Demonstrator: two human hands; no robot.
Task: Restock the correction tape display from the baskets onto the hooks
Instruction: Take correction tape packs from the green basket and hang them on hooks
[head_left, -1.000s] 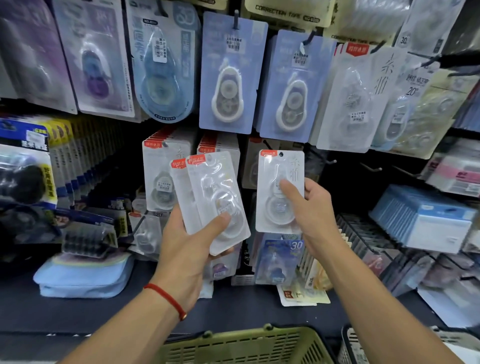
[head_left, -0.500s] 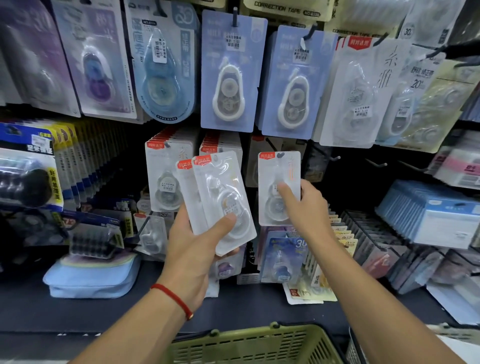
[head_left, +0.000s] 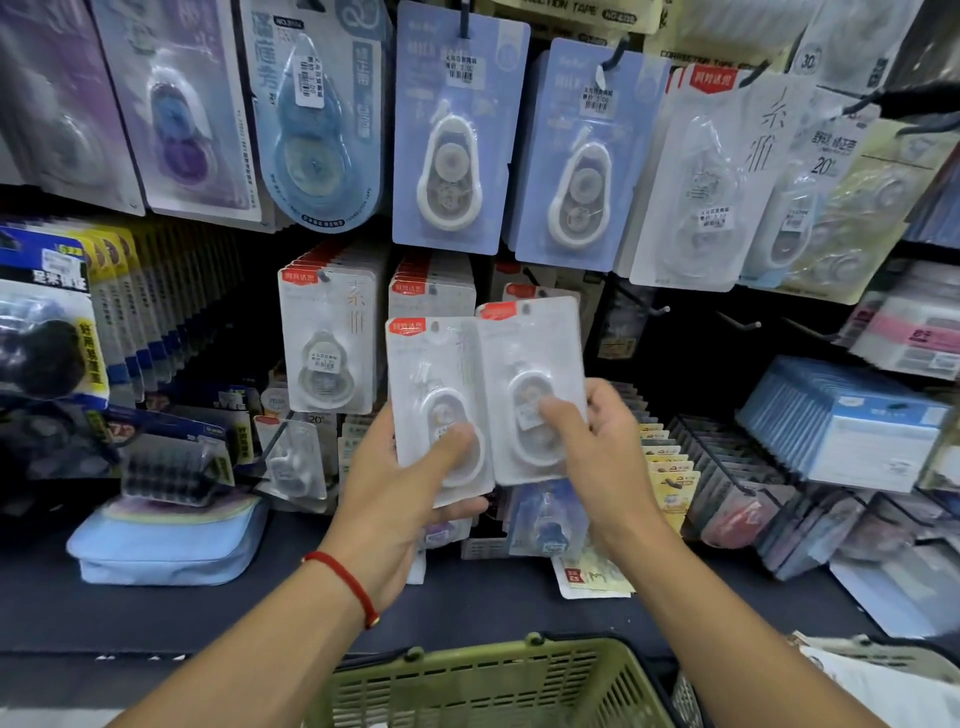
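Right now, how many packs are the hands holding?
2 that show: one pack in the left hand, one pack pinched by the right hand, side by side. More may hide behind the left one.

A pale blue zip pouch (head_left: 166, 540) lies flat on the dark counter (head_left: 467, 613) at the left. Above it hangs a blister pack of small black clips (head_left: 169, 475). At the right, a stack of blue-and-white boxed packs (head_left: 852, 431) sits beside racks of upright cards (head_left: 670, 467).
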